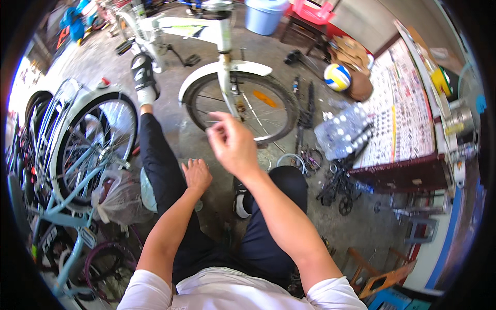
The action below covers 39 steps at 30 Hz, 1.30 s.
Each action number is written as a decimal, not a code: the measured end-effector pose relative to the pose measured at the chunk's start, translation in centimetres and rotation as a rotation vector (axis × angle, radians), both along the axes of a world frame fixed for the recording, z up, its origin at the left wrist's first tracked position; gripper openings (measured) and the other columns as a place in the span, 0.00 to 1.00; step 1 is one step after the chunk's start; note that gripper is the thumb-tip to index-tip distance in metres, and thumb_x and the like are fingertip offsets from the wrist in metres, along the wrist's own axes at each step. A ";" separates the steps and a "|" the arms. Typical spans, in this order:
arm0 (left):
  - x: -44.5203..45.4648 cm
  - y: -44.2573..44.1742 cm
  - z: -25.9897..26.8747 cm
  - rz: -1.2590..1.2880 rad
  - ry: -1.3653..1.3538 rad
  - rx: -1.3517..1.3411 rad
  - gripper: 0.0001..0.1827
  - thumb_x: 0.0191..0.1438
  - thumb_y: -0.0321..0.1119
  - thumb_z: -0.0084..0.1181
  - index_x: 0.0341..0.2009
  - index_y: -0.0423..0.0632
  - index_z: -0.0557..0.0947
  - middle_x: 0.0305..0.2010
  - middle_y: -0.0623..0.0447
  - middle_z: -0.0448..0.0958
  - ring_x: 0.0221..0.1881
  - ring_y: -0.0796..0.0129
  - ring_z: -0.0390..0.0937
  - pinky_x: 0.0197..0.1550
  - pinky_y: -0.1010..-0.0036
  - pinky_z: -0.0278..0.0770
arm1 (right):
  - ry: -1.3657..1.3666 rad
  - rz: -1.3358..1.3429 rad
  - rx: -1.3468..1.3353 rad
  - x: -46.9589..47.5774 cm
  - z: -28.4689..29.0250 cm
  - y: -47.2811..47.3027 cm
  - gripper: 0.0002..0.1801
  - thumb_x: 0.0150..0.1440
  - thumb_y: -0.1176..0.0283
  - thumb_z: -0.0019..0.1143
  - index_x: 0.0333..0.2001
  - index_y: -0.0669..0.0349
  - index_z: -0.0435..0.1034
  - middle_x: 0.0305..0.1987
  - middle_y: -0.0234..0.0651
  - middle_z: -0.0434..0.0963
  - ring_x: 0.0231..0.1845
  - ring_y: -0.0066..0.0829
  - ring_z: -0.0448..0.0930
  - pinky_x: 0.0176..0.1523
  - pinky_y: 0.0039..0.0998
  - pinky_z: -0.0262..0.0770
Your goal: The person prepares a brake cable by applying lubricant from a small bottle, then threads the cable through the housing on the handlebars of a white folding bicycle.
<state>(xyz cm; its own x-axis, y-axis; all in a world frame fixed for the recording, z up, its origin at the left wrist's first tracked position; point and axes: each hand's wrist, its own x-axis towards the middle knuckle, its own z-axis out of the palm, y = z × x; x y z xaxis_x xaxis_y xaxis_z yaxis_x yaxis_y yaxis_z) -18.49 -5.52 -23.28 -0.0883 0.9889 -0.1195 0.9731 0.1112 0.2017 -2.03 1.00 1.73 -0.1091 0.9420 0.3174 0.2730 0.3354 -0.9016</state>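
Observation:
A white bicycle [190,27] stands ahead of me, its front wheel [240,104] under a white mudguard [228,69] with an orange spoke reflector [265,99]. My right hand [232,145] is raised in front of the lower part of that wheel, fingers bent and slightly blurred; no object shows in it. Lower and to the left, my left hand [197,174] hangs beside my left leg with its fingers apart and nothing in it. My left foot, in a black-and-white sandal [145,75], reaches forward next to the bicycle's pedals.
At left lean several bicycles, one with a light blue frame [73,193], beside a plastic bag [120,201]. Bottles in plastic wrap [341,131], loose black bicycle parts [341,193] and a volleyball [337,77] lie at right, near a cabinet [403,174]. A blue bucket [265,17] stands at the back.

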 end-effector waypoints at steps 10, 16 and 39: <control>-1.5 -4.6 11.0 0.280 -1.032 0.232 0.12 0.75 0.33 0.51 0.56 0.40 0.79 0.54 0.45 0.83 0.44 0.66 0.85 0.49 0.69 0.80 | 0.076 -0.576 -0.416 22.5 -11.7 -13.7 0.15 0.74 0.66 0.53 0.54 0.66 0.76 0.42 0.35 0.83 0.41 0.22 0.81 0.49 0.26 0.78; -9.0 -5.6 18.0 0.312 -0.967 0.553 0.12 0.77 0.34 0.48 0.57 0.41 0.75 0.63 0.44 0.79 0.43 0.70 0.83 0.50 0.73 0.80 | -0.427 -0.117 -1.508 26.2 -29.0 -42.9 0.16 0.71 0.61 0.57 0.54 0.62 0.76 0.44 0.39 0.84 0.43 0.29 0.83 0.45 0.33 0.80; 1.6 6.1 20.6 -0.006 -0.812 -0.171 0.10 0.71 0.25 0.53 0.55 0.40 0.77 0.43 0.48 0.79 0.39 0.67 0.84 0.42 0.70 0.80 | 0.266 0.311 -1.846 18.5 -19.7 -36.0 0.24 0.72 0.62 0.55 0.67 0.61 0.68 0.57 0.41 0.81 0.55 0.35 0.81 0.57 0.37 0.79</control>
<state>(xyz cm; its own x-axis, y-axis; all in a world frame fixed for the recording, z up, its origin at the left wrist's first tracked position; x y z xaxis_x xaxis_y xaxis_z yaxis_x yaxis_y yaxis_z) -16.85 0.54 -2.70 0.0953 0.9515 -0.2924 0.5325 0.1994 0.8226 16.43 -35.04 -18.02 -0.4438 0.0349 -0.8954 0.2132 -0.9664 -0.1433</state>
